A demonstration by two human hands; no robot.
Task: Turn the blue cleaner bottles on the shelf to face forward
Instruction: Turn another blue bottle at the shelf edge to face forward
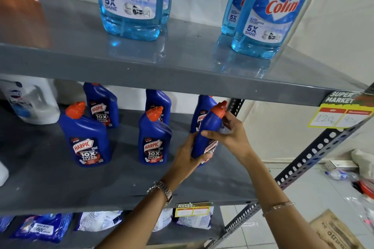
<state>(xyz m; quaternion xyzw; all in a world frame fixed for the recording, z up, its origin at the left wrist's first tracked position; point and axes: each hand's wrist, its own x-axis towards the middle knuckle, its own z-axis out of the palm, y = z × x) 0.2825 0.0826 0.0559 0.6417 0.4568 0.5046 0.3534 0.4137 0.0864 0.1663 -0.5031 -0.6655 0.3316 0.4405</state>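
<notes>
Several dark blue Harpic cleaner bottles with orange caps stand on the middle grey shelf [60,184]. The front left bottle [87,137] and the front middle bottle [153,139] show their labels to me. Two more bottles [102,105] [159,100] stand behind them. At the right, both my hands hold one tilted bottle [210,125] whose label is turned to the right. My left hand [187,157] grips its lower body, my right hand [232,133] its neck and shoulder. Another bottle [201,111] is partly hidden behind it.
Light blue Colin bottles [129,2] [269,20] stand on the upper shelf. A white jug [32,101] sits at the middle shelf's left. Blue and white pouches [42,226] lie on the lowest shelf. A perforated steel upright [315,151] and price tags [340,115] are at right.
</notes>
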